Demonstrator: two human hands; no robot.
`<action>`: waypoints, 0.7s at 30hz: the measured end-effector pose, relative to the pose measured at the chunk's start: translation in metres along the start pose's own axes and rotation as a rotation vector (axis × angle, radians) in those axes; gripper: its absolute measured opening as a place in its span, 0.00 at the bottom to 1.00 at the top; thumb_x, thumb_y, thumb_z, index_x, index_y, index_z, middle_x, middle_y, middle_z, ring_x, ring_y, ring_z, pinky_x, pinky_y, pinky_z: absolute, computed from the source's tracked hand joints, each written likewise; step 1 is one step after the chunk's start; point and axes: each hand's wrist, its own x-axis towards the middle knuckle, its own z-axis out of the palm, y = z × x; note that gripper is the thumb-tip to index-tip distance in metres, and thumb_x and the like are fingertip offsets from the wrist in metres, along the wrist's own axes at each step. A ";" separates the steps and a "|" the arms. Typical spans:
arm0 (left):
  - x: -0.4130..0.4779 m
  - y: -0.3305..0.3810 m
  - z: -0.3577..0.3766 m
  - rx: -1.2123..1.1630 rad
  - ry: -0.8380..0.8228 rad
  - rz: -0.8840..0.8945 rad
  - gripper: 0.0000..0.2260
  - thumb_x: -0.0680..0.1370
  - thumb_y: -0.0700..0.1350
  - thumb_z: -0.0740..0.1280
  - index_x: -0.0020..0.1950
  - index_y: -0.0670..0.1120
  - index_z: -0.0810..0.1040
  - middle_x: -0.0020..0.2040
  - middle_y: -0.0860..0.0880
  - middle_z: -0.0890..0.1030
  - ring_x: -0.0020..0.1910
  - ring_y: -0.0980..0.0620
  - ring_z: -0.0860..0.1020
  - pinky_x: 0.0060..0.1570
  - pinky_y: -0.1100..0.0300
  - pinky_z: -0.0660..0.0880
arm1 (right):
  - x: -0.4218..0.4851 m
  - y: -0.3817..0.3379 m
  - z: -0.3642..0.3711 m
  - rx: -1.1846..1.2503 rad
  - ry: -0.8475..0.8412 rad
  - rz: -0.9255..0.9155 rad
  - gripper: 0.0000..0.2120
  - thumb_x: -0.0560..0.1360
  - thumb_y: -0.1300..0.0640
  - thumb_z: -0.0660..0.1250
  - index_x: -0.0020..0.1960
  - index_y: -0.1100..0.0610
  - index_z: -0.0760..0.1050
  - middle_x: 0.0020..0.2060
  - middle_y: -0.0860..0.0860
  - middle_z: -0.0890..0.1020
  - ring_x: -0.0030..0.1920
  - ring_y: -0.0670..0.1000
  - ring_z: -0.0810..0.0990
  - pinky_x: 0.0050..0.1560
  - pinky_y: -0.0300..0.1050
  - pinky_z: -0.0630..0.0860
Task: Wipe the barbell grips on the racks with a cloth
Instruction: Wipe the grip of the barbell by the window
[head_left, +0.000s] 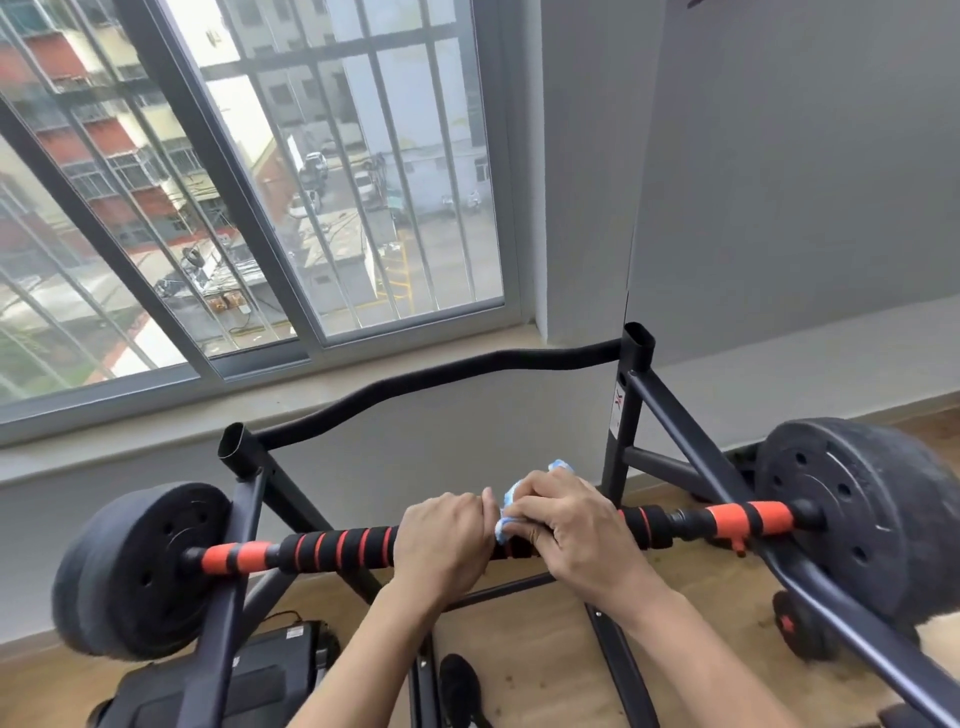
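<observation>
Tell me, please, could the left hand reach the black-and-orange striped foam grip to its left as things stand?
Probably yes. The left hand already grips the barbell right beside the striped foam grip, and nothing lies on that stretch of bar between them.

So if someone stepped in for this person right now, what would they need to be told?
Left hand: grips the middle of the bar, holding it steady.
Right hand: presses the blue-and-white cloth onto the bar just right of the left hand, fingers curled over it.
The bar sits across the rack, with a plate at each end.
Done: cannot tell from this view how much has been wiped.
Left: work the cloth along the striped foam grip to the left and the orange sleeve on the right.
</observation>
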 end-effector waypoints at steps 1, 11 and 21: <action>0.003 -0.002 -0.001 0.003 -0.028 0.021 0.17 0.87 0.49 0.49 0.50 0.47 0.74 0.43 0.47 0.81 0.44 0.40 0.81 0.38 0.50 0.75 | 0.000 0.000 0.001 -0.002 0.006 -0.003 0.11 0.83 0.43 0.62 0.48 0.43 0.82 0.47 0.39 0.76 0.48 0.45 0.75 0.57 0.49 0.73; 0.028 -0.010 -0.008 -0.081 -0.437 0.076 0.09 0.86 0.47 0.53 0.49 0.46 0.69 0.56 0.41 0.79 0.56 0.36 0.79 0.44 0.50 0.69 | -0.007 -0.005 -0.001 -0.019 -0.004 -0.068 0.07 0.82 0.47 0.66 0.48 0.45 0.82 0.47 0.37 0.76 0.49 0.44 0.72 0.54 0.42 0.69; 0.013 -0.009 -0.019 -0.162 -0.278 0.037 0.24 0.85 0.62 0.49 0.48 0.47 0.77 0.37 0.48 0.79 0.43 0.39 0.80 0.44 0.50 0.77 | 0.002 -0.016 -0.030 0.397 -0.129 0.141 0.06 0.81 0.53 0.68 0.47 0.48 0.84 0.46 0.44 0.82 0.52 0.47 0.80 0.55 0.40 0.74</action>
